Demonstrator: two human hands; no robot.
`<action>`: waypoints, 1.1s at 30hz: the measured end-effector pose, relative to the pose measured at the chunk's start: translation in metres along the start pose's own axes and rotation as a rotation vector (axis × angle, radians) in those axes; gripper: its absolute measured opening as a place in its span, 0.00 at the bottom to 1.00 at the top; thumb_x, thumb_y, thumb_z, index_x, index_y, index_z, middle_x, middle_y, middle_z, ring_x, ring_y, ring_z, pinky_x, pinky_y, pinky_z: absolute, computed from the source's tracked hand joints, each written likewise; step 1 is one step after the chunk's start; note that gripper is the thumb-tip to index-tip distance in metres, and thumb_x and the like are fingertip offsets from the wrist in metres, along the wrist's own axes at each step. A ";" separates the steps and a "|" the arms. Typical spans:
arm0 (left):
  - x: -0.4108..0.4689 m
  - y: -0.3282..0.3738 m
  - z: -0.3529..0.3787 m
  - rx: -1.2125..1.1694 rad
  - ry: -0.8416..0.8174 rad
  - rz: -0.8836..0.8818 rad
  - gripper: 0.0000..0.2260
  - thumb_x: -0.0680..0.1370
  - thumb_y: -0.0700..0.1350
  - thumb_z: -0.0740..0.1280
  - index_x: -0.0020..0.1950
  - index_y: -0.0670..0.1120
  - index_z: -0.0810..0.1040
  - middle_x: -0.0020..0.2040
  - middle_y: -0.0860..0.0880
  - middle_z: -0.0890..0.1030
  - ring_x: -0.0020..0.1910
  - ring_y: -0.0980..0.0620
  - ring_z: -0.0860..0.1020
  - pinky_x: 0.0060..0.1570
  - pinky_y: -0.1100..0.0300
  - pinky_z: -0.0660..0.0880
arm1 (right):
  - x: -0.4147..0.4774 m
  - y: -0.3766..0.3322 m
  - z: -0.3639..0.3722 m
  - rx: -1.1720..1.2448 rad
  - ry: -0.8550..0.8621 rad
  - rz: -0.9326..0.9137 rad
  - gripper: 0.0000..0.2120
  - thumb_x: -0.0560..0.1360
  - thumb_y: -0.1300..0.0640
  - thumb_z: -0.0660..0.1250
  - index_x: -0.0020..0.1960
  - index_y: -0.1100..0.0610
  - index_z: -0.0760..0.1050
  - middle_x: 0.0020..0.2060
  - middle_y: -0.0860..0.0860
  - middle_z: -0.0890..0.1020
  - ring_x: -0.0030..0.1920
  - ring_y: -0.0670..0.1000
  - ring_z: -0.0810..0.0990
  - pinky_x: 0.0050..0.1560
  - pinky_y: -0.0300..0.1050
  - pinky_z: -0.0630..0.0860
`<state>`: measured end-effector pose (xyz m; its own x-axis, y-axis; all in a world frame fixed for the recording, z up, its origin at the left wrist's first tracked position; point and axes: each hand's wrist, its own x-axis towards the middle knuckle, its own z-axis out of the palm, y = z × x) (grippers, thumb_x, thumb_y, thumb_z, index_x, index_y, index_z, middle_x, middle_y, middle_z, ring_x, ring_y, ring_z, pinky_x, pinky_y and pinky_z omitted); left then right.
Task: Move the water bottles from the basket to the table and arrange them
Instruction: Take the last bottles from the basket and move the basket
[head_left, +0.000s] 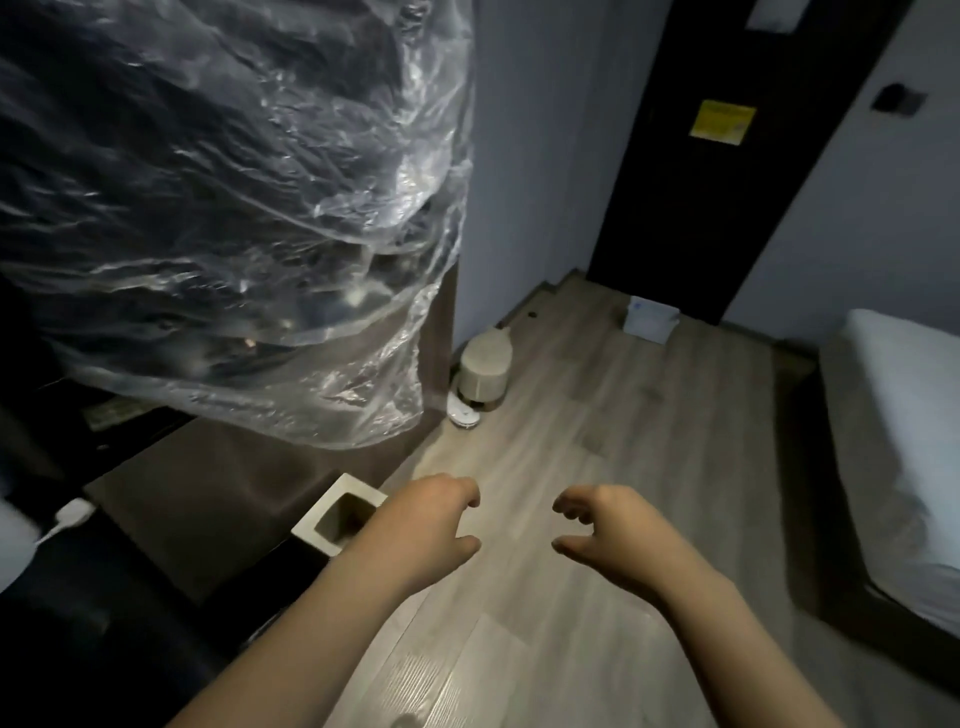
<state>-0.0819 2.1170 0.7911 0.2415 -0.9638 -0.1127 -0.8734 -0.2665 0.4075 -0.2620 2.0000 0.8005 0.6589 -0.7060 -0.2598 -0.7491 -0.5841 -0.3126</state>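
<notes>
Bottles: none in shot, and no basket I can be sure of, so which way they lie from the hands, and how their long axis runs, can't be called. Left hand (436, 525) and right hand (602, 530) hover side by side over the wooden floor (623, 415), fingers loosely curled, gripping nothing. Left hand sits just beside a white square tub (337, 514) at the edge of the dark bench (208, 493); no bottle shows inside. If that's the source, left is nearer. Crinkled plastic sheet (234, 208) looms above the bench, bed (909, 441) off right.

A bedroom: bed (904, 441), wood floor (597, 467), dark door (727, 182).
</notes>
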 end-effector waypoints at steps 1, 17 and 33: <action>0.019 0.003 -0.002 0.010 -0.007 0.025 0.18 0.75 0.51 0.67 0.64 0.52 0.72 0.61 0.53 0.76 0.59 0.52 0.74 0.58 0.57 0.72 | 0.009 0.010 -0.006 0.000 0.006 0.025 0.20 0.73 0.49 0.69 0.64 0.49 0.74 0.58 0.45 0.80 0.57 0.45 0.78 0.54 0.38 0.74; 0.306 0.037 -0.061 0.107 -0.022 0.352 0.17 0.75 0.53 0.66 0.63 0.50 0.72 0.60 0.52 0.77 0.61 0.51 0.75 0.58 0.57 0.70 | 0.169 0.110 -0.130 0.046 0.234 0.334 0.20 0.73 0.46 0.70 0.63 0.48 0.75 0.57 0.44 0.80 0.56 0.42 0.78 0.55 0.35 0.73; 0.585 0.148 -0.049 0.122 -0.029 0.462 0.16 0.74 0.54 0.66 0.60 0.51 0.74 0.58 0.52 0.78 0.57 0.54 0.76 0.53 0.60 0.72 | 0.344 0.300 -0.245 0.092 0.343 0.362 0.20 0.74 0.46 0.69 0.64 0.49 0.74 0.58 0.44 0.79 0.57 0.43 0.77 0.56 0.35 0.73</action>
<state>-0.0493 1.5132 0.8301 -0.1937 -0.9806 0.0292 -0.9302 0.1931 0.3121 -0.2768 1.4835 0.8413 0.2863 -0.9565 -0.0564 -0.9058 -0.2510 -0.3414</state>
